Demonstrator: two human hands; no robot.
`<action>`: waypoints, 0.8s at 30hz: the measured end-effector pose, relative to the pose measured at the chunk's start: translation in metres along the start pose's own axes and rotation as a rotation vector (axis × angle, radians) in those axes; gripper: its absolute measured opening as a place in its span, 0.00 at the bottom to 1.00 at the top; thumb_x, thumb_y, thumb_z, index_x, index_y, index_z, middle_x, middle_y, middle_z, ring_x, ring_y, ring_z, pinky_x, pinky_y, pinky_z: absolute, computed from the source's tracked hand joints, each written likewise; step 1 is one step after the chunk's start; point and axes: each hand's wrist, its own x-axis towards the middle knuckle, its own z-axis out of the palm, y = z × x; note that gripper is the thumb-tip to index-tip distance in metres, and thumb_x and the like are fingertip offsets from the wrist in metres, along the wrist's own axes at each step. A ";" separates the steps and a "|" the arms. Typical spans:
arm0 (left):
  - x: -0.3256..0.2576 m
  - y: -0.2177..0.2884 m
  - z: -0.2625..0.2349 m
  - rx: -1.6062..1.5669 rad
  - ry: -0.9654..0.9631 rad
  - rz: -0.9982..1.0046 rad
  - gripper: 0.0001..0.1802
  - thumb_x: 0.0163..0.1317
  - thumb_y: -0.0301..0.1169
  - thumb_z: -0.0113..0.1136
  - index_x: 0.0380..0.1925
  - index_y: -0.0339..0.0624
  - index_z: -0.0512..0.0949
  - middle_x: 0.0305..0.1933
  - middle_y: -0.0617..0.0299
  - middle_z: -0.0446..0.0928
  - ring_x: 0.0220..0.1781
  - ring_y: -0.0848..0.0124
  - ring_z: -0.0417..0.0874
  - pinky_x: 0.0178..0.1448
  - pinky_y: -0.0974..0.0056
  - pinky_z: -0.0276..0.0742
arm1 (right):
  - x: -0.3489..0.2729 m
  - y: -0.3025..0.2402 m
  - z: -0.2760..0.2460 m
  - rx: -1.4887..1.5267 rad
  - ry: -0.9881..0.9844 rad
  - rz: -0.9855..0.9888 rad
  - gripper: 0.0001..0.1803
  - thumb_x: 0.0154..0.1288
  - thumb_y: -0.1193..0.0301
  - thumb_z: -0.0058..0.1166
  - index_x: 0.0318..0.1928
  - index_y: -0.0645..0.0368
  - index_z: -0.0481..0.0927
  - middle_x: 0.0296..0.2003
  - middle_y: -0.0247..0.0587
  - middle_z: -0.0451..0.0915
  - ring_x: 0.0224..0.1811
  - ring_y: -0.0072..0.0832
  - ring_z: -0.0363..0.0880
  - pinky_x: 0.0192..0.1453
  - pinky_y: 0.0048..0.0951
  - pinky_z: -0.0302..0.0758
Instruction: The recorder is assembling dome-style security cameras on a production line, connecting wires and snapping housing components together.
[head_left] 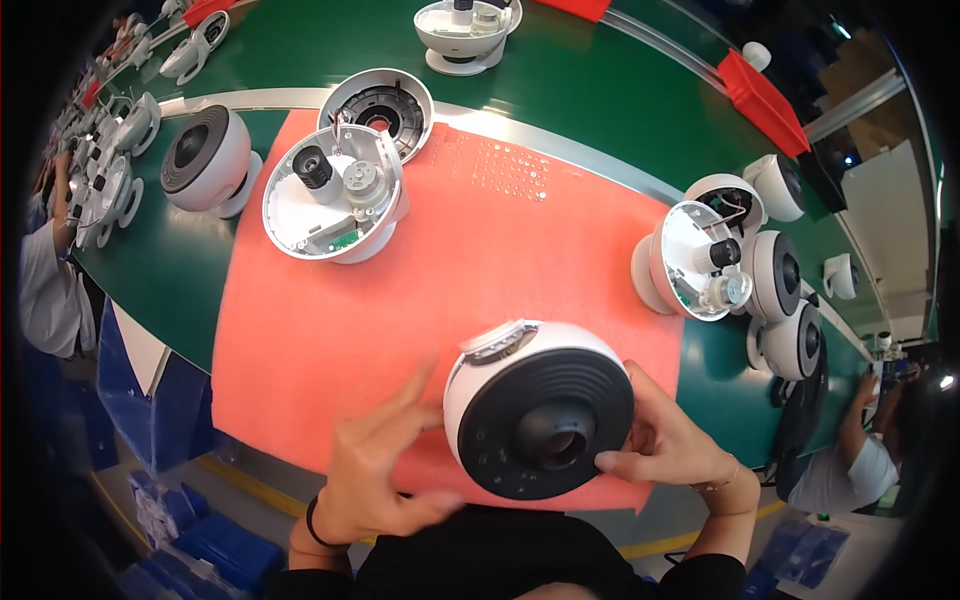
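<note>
Near the front edge of a pink foam mat (480,270) stands a round white projector (545,410) with a black ringed face and a raised lens tube turned up toward me. My right hand (670,440) grips its right side, the thumb resting on the rim of the black face. On its left, my left hand (385,460) is open, fingers spread and slightly blurred; its fingertips are close to the white shell, and I cannot tell whether they touch. A small hatch or cover (497,340) stands up at the shell's upper left, with dark parts under it.
An opened projector body (335,195) with lens and motor showing sits at the mat's far left, a loose shell half (385,105) behind it. Another opened body (695,260) is at the right edge beside several closed units. A closed projector (208,160) and a red bin (762,100) flank the mat.
</note>
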 end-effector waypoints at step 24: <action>0.027 0.030 0.004 0.698 -0.036 0.016 0.31 0.39 0.59 0.66 0.11 0.41 0.69 0.06 0.65 0.65 0.06 0.67 0.69 0.12 0.66 0.63 | 0.053 -0.023 -0.026 -1.073 0.190 -0.678 0.14 0.60 0.63 0.50 0.26 0.61 0.71 0.13 0.43 0.70 0.14 0.39 0.69 0.16 0.35 0.62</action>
